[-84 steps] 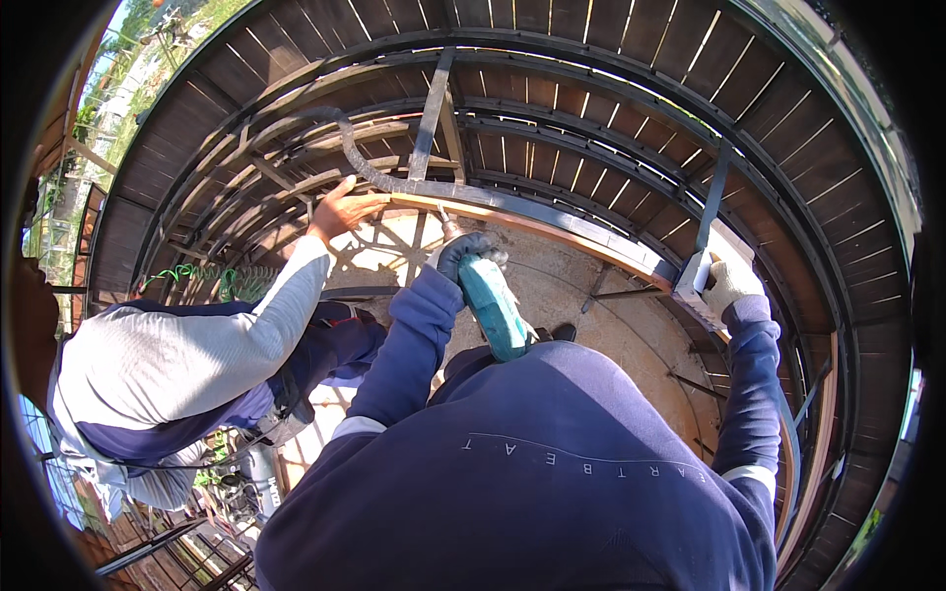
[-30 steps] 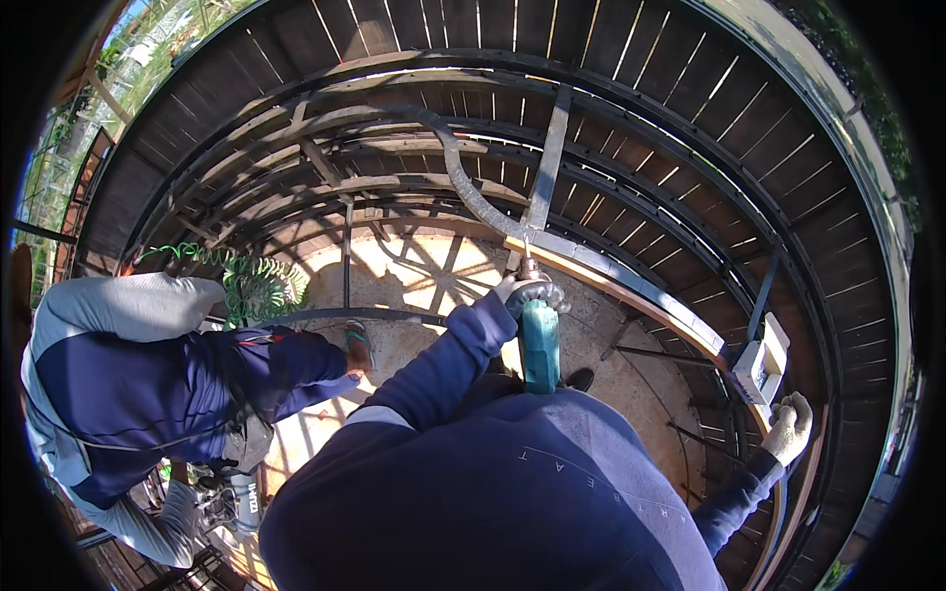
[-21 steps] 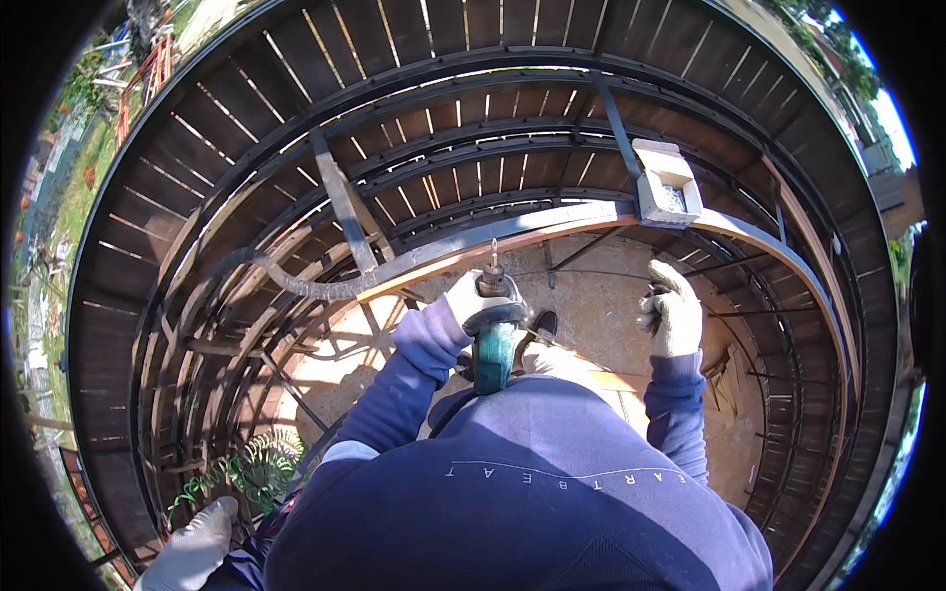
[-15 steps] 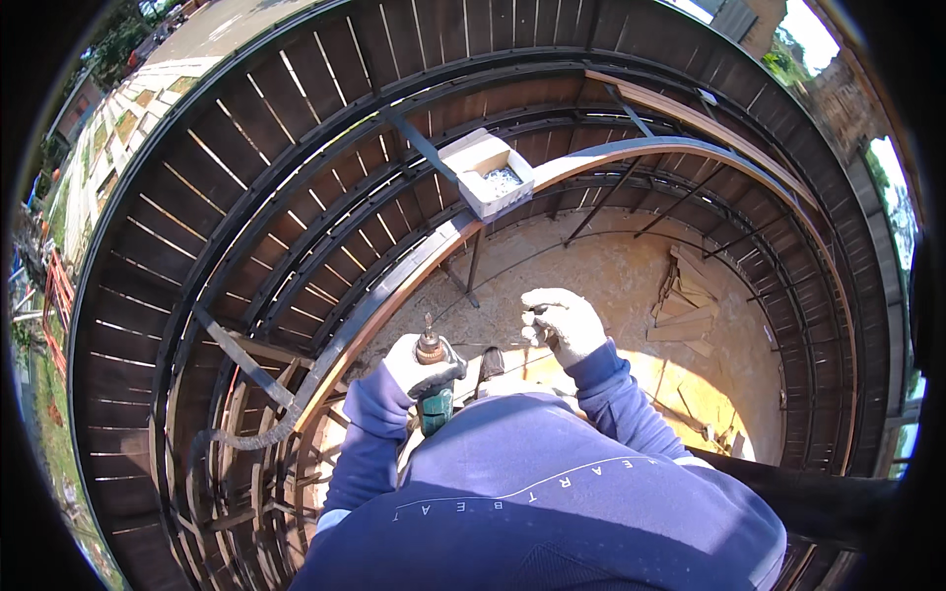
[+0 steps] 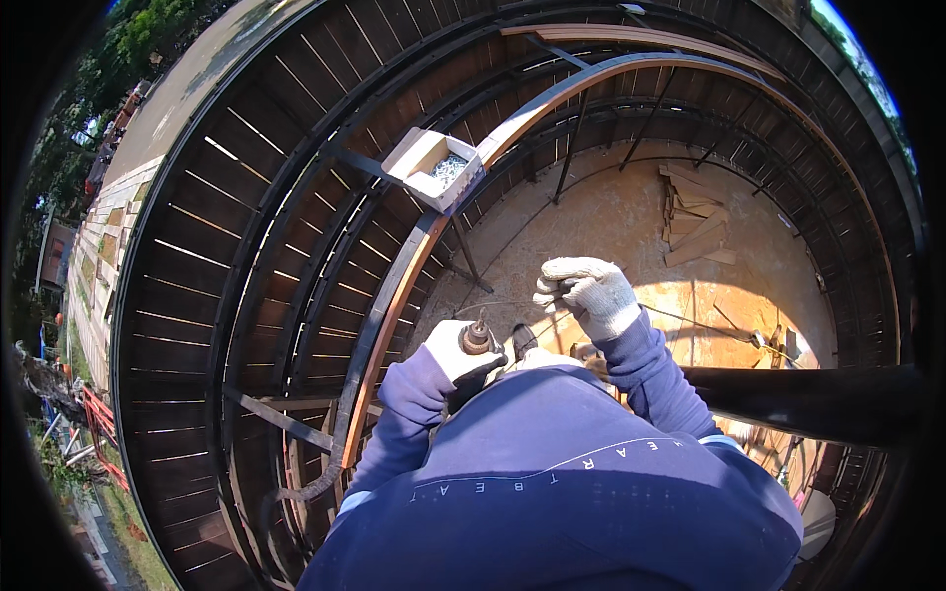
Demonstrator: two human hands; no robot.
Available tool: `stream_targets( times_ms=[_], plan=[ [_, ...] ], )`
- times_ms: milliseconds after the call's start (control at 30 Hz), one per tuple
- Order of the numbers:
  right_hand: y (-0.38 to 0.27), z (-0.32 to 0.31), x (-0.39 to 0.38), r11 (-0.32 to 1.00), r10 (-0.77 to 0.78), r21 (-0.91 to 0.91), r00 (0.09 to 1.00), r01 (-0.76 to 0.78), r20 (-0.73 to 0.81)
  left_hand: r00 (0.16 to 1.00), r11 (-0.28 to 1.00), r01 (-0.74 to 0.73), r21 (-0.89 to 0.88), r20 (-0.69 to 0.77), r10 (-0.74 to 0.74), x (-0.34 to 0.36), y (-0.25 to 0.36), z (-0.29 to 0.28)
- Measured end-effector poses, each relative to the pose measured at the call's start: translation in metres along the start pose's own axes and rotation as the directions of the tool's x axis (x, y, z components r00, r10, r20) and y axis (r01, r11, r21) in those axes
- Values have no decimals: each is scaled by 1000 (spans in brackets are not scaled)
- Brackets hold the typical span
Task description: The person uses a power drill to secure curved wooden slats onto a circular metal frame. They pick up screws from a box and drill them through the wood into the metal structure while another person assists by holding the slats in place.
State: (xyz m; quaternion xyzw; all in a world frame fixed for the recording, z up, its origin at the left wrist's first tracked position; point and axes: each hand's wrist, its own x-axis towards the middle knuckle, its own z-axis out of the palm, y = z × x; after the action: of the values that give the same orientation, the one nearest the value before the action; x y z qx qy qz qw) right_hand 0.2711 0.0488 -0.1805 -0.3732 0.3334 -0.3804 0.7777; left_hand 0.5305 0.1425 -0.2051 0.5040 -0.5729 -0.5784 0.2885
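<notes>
My left hand (image 5: 448, 352), in a white work glove, is wrapped round a power drill (image 5: 477, 338). The drill's brown chuck and thin bit point up and away from me, while its body is mostly hidden by the hand and my sweatshirt. To the right, my right hand (image 5: 599, 297), also gloved, is raised with its fingers curled toward the thumb. Whatever it may pinch is too small to make out. Ahead and to the left, an open cardboard box (image 5: 412, 154) of small silver screws or nails rests by the curved rail (image 5: 379, 317).
Dark slatted wall (image 5: 187, 246) curves round me with several metal hoops. Wood offcuts (image 5: 698, 219) lie piled on the dusty floor (image 5: 591, 177) ahead right. A thick black beam (image 5: 808, 402) crosses at the right. Long planks (image 5: 631, 35) lie along the far hoops.
My view has turned, so the box and rail now appear farther left. The drill stays in my left hand, its body now less visible. My right hand remains raised, fingers curled.
</notes>
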Motion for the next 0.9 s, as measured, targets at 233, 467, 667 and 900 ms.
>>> stream_targets(
  times_ms=[233, 467, 667, 900],
  plan=[
    [28, 40, -42, 923, -167, -346, 985, 169, 35, 1000, 994, -19, 104, 11, 18, -29, -1, 7],
    [71, 41, -74, 982, -47, -175, 990, 70, 131, 990, 879, 73, 470, 75, -122, -61, -6, 24],
    [79, 69, -68, 903, -55, -411, 981, 128, 184, 991, 928, 134, 347, -73, -115, -107, -35, 31],
    [84, 133, -57, 907, 130, -422, 950, 3, 285, 951, 970, 200, 135, -265, -159, -149, -69, 36]
  ],
)
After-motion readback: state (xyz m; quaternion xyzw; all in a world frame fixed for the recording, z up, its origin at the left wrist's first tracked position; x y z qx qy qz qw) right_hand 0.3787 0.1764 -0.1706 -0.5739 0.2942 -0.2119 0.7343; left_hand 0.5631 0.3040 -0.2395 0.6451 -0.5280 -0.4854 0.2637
